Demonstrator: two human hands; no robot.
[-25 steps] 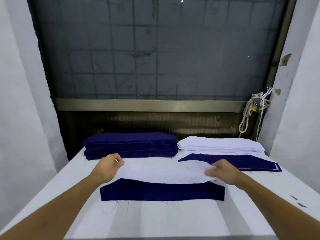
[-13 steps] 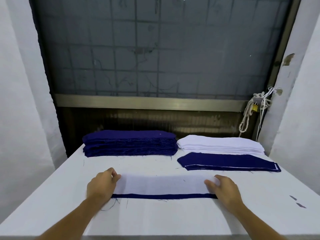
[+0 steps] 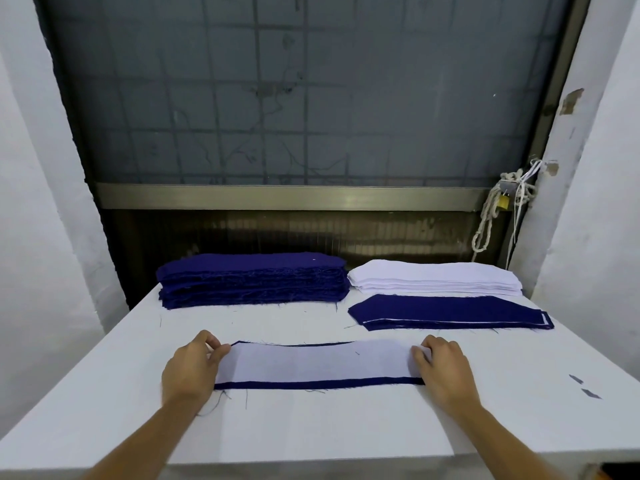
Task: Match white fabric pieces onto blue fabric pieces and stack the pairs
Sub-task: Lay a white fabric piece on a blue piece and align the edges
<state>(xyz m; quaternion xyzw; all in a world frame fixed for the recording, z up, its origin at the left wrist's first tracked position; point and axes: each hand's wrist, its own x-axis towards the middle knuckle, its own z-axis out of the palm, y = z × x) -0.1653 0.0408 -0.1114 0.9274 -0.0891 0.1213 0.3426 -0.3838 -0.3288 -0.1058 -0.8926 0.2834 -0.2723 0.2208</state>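
Now, white piece (image 3: 317, 363) atop blue piece (image 3: 311, 384)

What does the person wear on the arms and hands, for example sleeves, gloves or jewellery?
Nothing that shows. The left hand and the right hand are bare, without gloves, and no ring is visible. Both forearms are uncovered up to the picture's edge: no sleeve, watch or bracelet is in view.

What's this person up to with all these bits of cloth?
A person is pairing fabric pieces on a white table. The left hand and right hand each hold an end of a white piece laid over a blue piece, whose edge shows along the near side. Behind are a blue stack, a white stack and a pile of finished pairs.
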